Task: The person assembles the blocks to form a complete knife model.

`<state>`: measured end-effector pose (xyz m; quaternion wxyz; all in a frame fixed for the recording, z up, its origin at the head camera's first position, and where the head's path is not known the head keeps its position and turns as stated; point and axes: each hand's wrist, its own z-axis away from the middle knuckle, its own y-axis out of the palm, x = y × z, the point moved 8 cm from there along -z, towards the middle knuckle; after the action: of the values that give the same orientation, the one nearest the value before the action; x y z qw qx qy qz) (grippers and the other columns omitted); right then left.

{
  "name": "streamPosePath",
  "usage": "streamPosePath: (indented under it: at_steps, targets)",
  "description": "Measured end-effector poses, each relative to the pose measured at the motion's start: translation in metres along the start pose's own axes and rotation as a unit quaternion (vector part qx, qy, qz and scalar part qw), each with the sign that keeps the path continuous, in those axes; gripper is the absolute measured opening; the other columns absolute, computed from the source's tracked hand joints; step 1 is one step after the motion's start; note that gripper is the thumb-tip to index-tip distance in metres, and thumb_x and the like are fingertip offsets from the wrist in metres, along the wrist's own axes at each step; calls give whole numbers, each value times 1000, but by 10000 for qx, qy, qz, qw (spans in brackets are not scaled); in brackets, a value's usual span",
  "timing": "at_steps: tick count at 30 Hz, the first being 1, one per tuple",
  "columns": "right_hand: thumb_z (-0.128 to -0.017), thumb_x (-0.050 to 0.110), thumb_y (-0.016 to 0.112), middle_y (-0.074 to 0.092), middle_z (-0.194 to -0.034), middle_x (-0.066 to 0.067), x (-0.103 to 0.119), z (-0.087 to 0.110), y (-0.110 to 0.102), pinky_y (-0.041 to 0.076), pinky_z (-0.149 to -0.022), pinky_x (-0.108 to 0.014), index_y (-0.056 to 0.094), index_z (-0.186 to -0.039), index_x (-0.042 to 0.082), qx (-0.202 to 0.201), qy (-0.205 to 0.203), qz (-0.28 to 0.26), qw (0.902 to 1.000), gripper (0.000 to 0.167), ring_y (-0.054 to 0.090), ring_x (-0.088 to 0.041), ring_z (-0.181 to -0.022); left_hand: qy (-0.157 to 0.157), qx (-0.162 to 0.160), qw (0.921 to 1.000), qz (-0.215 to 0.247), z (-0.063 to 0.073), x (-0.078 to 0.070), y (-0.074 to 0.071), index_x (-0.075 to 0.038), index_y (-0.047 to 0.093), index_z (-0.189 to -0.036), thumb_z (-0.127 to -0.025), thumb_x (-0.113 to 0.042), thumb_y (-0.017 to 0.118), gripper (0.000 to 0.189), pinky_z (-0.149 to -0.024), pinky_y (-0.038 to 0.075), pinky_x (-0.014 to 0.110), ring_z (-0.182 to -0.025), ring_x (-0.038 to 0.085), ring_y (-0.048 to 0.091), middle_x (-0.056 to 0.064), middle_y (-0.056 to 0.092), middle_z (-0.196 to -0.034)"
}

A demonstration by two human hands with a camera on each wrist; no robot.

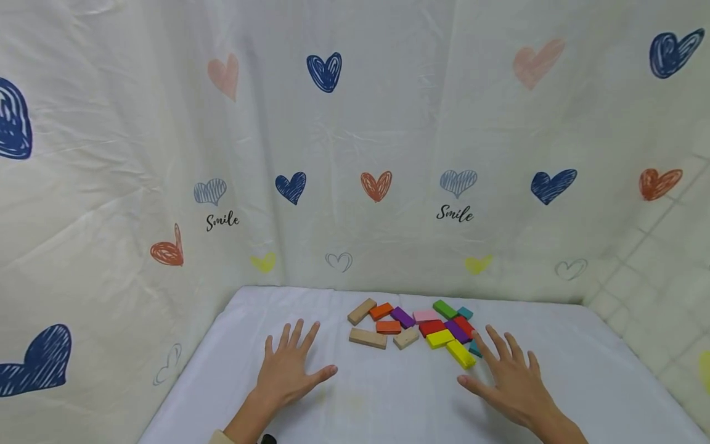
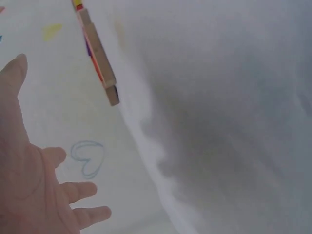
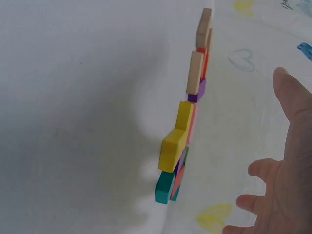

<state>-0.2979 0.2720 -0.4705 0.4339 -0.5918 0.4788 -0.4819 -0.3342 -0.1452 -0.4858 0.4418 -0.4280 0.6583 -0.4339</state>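
Wooden blocks in several colours lie flat in a loose group toward the back of the table. Plain wood blocks (image 1: 368, 338) and orange blocks (image 1: 388, 327) form the left part. Purple (image 1: 457, 331), red (image 1: 431, 327), pink (image 1: 425, 316), green (image 1: 445, 309) and teal blocks make up the right, with a yellow block (image 1: 460, 354) nearest the front. My left hand (image 1: 288, 370) hovers left of the group, fingers spread, holding nothing. To the right, my right hand (image 1: 513, 379) is also spread and holds nothing; its fingertips overlap a teal block (image 3: 165, 186) in the head view.
A white cloth covers the table (image 1: 377, 413). Behind and beside it hangs a pale curtain (image 1: 388, 246) printed with hearts and the word Smile. A small black object (image 1: 269, 439) shows at the bottom edge, near the left forearm.
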Motion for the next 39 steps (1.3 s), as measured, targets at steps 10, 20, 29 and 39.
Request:
streamPosePath:
  at_steps: [10, 20, 29, 39]
  targets:
    - [-87, 71, 63, 38, -156, -25, 23, -11, 10, 18, -105, -83, 43, -156, 14, -78, -179, -907, 9957, 92, 33, -54, -138, 300, -282, 9980, 473, -18, -25, 0, -27, 38, -158, -88, -69, 65, 85, -111, 34, 62, -139, 34, 49, 12, 53, -150]
    - [-88, 58, 71, 48, -151, -21, 50, -27, 18, 21, -105, -80, 46, -154, 15, -251, -502, -1828, 9816, 82, 38, -48, -140, 96, -664, 9836, 1674, -39, -24, 1, -20, 56, -145, -89, -44, 77, 64, -101, 45, 59, -122, 33, 61, 10, 66, -131]
    - [-86, 49, 78, 58, -145, -12, 75, -46, 35, 25, -108, -79, 47, -153, 24, 36, -609, -2446, 9677, 78, 42, -42, -139, -70, -829, 9575, 2762, -60, -13, 7, -10, 68, -127, -88, -25, 80, 43, -88, 51, 48, -105, 33, 65, 17, 70, -113]
    - [-86, 38, 82, 67, -133, -1, 94, -63, 52, 30, -113, -72, 59, -142, 23, 378, -579, -2994, 9516, 62, 52, -30, -134, -440, -413, 9349, 3497, -98, 2, 31, -6, 73, -117, -87, -21, 82, 34, -83, 54, 41, -95, 27, 66, 16, 73, -105]
